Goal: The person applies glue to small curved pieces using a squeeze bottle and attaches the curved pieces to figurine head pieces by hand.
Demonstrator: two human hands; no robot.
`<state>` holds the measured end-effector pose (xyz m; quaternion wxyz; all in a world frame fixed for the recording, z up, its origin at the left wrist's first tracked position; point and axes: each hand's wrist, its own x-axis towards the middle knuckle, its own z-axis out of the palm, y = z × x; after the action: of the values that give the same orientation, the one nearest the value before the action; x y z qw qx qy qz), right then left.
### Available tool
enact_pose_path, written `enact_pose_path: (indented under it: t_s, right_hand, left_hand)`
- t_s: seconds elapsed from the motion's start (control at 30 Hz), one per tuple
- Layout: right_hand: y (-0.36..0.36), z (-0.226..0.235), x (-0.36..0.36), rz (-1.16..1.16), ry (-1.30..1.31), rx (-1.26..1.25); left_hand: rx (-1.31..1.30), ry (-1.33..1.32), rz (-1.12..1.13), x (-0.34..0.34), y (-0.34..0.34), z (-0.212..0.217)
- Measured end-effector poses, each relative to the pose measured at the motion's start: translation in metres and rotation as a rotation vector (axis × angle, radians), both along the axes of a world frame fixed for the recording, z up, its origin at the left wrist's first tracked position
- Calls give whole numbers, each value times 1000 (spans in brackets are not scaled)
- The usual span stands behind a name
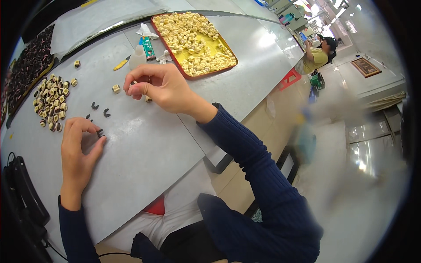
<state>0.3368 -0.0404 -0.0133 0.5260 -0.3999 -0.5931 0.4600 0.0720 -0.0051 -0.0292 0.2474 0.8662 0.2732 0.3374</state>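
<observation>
My left hand [79,147] rests on the grey table [144,149], its thumb and forefinger pinching a small dark C-shaped piece [100,133]. Two more dark C-shaped pieces [100,109] lie loose just above it. My right hand [160,85] hovers over the table with its fingers curled around a small cream bobbin-like part at its fingertips. Another cream part [115,89] sits alone just left of that hand. A pile of cream parts with dark cores [52,101] lies at the left.
A red tray with a yellow floor [228,47] full of cream parts stands at the far middle. A small white bottle [137,57], a yellow tool and crumpled tissue lie near it. A tray of dark parts [26,65] sits at the far left. Another person sits at the table's far right.
</observation>
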Motion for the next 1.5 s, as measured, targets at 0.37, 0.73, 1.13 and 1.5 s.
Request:
enact_pose_path:
  t_s: [0.37,0.73,1.13,1.5]
  right_hand:
    - [-3,6,3,-40,-65,37]
    - [-15,8,60,-498,-315,337]
    - [-19,-5,45,-449,-817,253]
    - [-16,-12,46,-474,-798,318]
  left_hand:
    - [2,-4,-1,-1,2,0]
    - [20,-12,-6,-5,1,1]
    - [-6,9,-6,-3,2,3]
    - [17,-6,-10,-4,4,-2]
